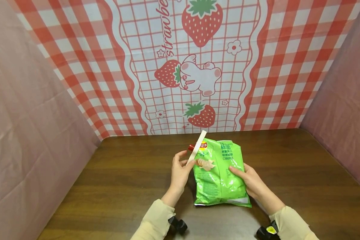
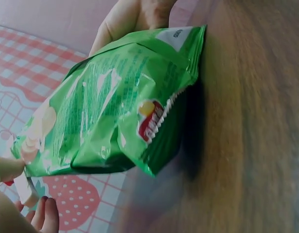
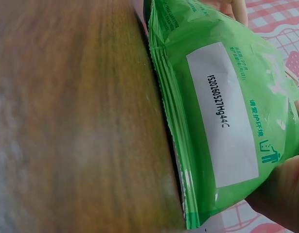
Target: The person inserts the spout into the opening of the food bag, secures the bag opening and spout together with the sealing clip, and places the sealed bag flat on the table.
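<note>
A green chip bag (image 1: 220,181) stands nearly upright over the table, its back with printed text turned toward me. My left hand (image 1: 179,175) pinches a white bag-sealing clip (image 1: 199,144) with a red end piece, which slants along the bag's upper left edge. In the left wrist view the clip (image 2: 26,191) lies between thumb and fingers, close to the bag's corner. My right hand (image 1: 253,181) grips the bag's right side, thumb on the near face and fingers hidden behind. The right wrist view shows the bag's white date label (image 3: 222,116) and crimped bottom seam.
A brown wooden table (image 1: 126,186) lies under the hands. Behind it hangs a red-and-white checked cloth (image 1: 87,66) with strawberry prints, and pink curtains (image 1: 33,116) close off both sides. Black wrist cameras (image 1: 178,225) sit at the sleeve cuffs.
</note>
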The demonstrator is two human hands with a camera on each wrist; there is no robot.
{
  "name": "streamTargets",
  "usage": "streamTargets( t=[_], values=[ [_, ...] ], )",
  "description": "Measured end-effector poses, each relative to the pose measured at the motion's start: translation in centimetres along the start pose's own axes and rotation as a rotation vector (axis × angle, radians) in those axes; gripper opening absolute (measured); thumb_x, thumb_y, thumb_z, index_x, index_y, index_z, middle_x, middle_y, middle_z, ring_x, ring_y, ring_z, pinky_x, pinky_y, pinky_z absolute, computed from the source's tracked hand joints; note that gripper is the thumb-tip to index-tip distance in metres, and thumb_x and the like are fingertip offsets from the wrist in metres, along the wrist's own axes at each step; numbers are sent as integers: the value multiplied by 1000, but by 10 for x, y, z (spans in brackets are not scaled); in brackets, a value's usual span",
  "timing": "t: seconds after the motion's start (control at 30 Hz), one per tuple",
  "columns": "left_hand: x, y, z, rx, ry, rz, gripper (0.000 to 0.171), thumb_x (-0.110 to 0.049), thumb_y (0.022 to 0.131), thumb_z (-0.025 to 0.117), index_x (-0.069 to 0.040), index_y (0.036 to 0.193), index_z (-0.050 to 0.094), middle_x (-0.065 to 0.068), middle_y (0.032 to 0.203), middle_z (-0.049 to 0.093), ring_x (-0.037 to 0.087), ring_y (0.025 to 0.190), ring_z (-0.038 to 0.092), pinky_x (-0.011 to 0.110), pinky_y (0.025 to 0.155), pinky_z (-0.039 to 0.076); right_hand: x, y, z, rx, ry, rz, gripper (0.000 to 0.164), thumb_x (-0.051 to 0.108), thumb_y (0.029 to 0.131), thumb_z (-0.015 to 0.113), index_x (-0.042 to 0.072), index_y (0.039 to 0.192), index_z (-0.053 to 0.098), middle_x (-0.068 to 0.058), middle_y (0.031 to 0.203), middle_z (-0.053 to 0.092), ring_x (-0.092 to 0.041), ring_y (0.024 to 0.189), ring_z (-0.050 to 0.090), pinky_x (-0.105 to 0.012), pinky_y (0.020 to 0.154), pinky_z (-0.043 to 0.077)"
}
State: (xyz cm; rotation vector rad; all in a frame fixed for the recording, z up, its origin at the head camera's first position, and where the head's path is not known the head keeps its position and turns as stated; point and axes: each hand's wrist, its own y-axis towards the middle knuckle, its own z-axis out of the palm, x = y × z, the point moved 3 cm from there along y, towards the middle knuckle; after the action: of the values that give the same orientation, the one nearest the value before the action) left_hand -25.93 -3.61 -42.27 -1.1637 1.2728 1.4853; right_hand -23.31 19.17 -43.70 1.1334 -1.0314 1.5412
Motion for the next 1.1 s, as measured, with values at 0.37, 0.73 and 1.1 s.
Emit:
streamTargets(
  t=[0.37,0.73,1.1],
  values=[
    [13,-5,-5,117,33,-191,55,-16,80,68,5,122,40,19,111,51,12,79,56,28,72,49,-1,2,2,-19,19,8,22,19,93,50,8,110,40,2,81,65,-13,72,65,-33,65,53],
    [20,-7,-5,197,47,-216,31,-13,85,62,12,101,53,7,82,56,10,64,55,33,67,52,-1,7,3,-25,28,7,25,20,94,50,6,112,39,2,81,65,-13,73,65,-33,65,54],
    [18,-4,-7,129,26,-174,18,-3,83,61,13,92,59,4,75,60,8,61,55,37,66,53,1,14,6,-29,11,23,32,23,93,51,3,115,38,2,82,65,-12,73,65,-32,65,53]
  ],
)
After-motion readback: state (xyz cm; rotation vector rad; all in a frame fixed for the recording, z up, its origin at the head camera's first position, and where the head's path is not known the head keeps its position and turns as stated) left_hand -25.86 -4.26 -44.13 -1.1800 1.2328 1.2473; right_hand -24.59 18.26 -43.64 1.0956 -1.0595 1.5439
